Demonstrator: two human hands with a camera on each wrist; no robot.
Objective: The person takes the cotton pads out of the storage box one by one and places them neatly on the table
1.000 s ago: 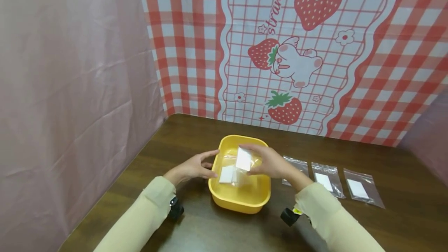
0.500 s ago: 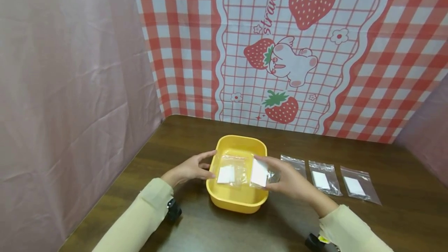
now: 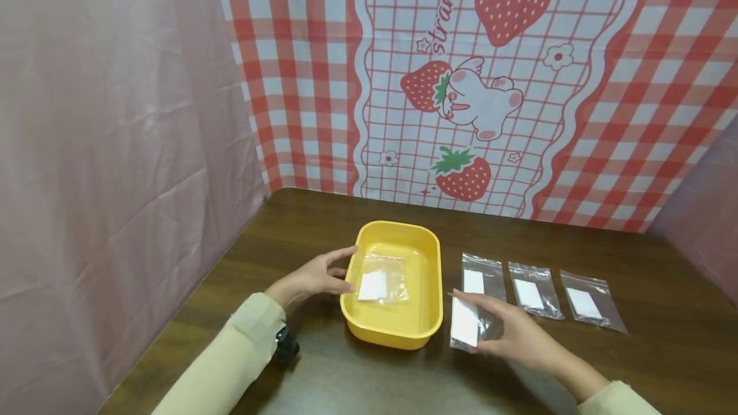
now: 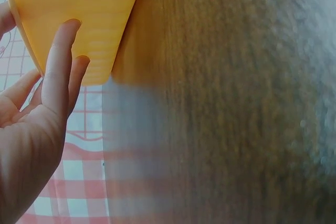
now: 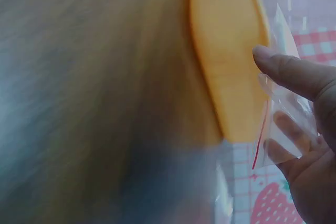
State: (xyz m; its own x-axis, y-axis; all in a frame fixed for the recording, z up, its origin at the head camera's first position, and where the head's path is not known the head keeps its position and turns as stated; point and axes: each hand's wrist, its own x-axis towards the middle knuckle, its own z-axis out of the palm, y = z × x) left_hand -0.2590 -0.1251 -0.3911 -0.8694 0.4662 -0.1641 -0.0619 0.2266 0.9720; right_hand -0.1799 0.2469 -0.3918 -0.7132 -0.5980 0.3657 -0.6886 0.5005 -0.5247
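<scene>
My left hand (image 3: 314, 279) rests against the left side of a yellow plastic basin (image 3: 423, 287), fingers spread. In the left wrist view, extended fingers (image 4: 59, 66) touch the basin's outer wall (image 4: 89, 9). Inside the basin lies a clear zip bag with a white rectangular piece (image 3: 373, 286). My right hand (image 3: 519, 338) pinches another clear zip bag with a white piece (image 3: 464, 322) just above the table, right of the basin. The right wrist view shows that bag's clear plastic (image 5: 294, 100) between thumb and fingers, its red seal line visible.
Three zip bags with white pieces lie in a row at the right: a left bag (image 3: 474, 282), a middle bag (image 3: 528, 294) and a right bag (image 3: 583, 303). The brown wooden table (image 3: 311, 223) meets a strawberry-print cloth (image 3: 398, 178) at the back.
My right hand has carried its zip bag from over the basin rightward and toward me, out beside the basin. My left hand has stayed at the basin's left side.
</scene>
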